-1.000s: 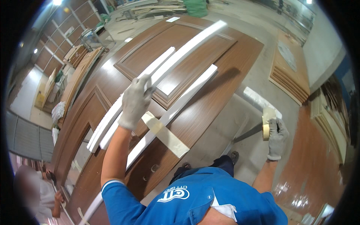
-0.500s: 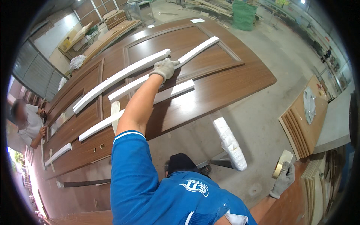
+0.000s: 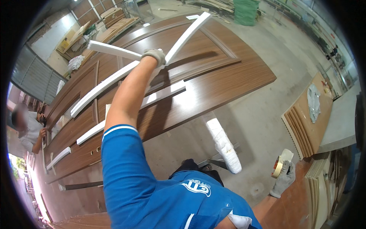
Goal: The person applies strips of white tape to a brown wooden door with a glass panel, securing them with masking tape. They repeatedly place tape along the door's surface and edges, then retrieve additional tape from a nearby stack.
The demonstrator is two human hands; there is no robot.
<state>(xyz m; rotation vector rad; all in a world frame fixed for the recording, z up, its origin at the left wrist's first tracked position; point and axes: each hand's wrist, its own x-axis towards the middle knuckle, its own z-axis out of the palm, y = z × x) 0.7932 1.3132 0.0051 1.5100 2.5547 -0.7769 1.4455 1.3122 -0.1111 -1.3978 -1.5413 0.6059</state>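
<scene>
My left hand (image 3: 155, 56), in a grey glove, is closed round the middle of a white foam strip (image 3: 188, 37). The strip is bent, its two ends raised above a brown panelled door (image 3: 228, 82). Another foam strip (image 3: 103, 89) lies along the door beside my left forearm. Nearer to me, a further foam strip (image 3: 164, 94) runs partly hidden behind that arm, with a bit of tape (image 3: 108, 110) by it. My gloved right hand (image 3: 284, 179), low at the right and off the door, grips a roll of masking tape (image 3: 277, 168) with a loose tail.
At the door's far left end stands a co-worker (image 3: 28, 128), hands at its edge, near a short taped foam strip (image 3: 59, 157). A white-wrapped support (image 3: 224, 145) sticks out below the near edge. Stacked panels (image 3: 309, 114) stand at right; a green sack (image 3: 245, 12) is behind.
My left hand has lifted the foam strip off the door and moved slightly left and away from me; the strip now bends in the grip. The right hand still holds the tape roll.
</scene>
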